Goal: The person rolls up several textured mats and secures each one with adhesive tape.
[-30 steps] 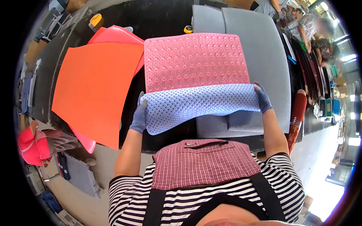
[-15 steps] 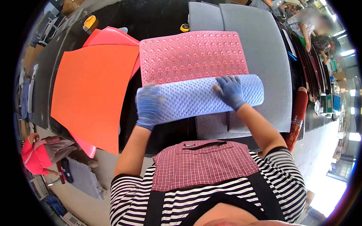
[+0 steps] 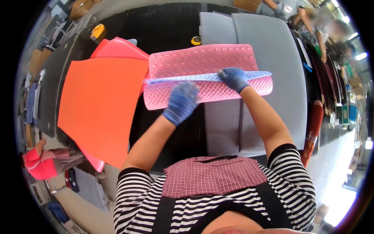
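A pink mat (image 3: 202, 58) with rows of round bumps lies on the table before me. Along its near side is a folded pink part (image 3: 218, 93) with a dimpled surface. Between the two, the narrow edge of a light-blue mat (image 3: 204, 76) stands up as a thin strip. My right hand (image 3: 235, 79), in a blue glove, has its fingers curled over this strip and grips it. My left hand (image 3: 182, 101), gloved alike, is over the folded pink part left of centre, its fingers smeared by motion. Whether it holds anything is unclear.
Orange sheets (image 3: 103, 105) and red sheets (image 3: 120, 48) lie at left. Grey padded sheets (image 3: 272, 85) cover the right side. A yellow tape measure (image 3: 196, 40) and a yellow tool (image 3: 98, 32) lie farther back. A red roll (image 3: 313, 130) lies at right. Other people work at both sides.
The broad blue surface facing me has turned to a thin edge, and dimpled pink now shows in front. My left hand has moved right; the right hand has closed on the blue edge.
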`<state>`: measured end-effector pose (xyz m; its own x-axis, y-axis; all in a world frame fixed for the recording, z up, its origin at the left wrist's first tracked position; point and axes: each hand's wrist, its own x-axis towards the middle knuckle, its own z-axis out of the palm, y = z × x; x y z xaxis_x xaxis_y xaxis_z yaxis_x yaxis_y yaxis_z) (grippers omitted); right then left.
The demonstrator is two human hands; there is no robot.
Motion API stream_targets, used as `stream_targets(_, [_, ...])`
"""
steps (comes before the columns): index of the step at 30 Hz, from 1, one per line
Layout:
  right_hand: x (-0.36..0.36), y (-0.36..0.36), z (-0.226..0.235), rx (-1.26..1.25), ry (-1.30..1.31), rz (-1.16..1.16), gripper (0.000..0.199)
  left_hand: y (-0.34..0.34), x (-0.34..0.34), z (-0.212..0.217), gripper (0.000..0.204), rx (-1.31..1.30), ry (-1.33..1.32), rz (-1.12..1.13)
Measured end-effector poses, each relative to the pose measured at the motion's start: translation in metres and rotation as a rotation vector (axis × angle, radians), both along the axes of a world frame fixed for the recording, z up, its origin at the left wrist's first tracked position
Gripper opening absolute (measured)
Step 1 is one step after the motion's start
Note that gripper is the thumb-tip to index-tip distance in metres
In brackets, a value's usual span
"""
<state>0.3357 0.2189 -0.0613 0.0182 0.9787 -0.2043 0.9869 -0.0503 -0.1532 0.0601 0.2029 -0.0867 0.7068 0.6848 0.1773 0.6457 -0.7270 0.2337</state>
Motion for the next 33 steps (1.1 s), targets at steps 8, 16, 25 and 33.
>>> stream_targets(8, [0.001, -0.021, -0.013, 0.277, -0.034, 0.313, 0.083, 0.024, 0.02, -0.019, 0.121, 0.007, 0.319, 0.06])
stream_targets(16, [-0.003, 0.012, 0.018, -0.086, -0.251, 0.336, 0.11, 0.078, 0.039, 0.016, 0.095, -0.116, 0.302, -0.014])
stream_targets(25, [-0.023, -0.146, 0.02, -0.153, -0.138, 0.522, 0.088, -0.078, 0.002, 0.056, 0.084, -0.531, 0.305, -0.169])
stream_targets(33, [-0.014, -0.143, 0.02, -0.421, 0.184, 0.361, 0.101, -0.123, 0.019, 0.034, 0.117, -0.034, 0.22, -0.232])
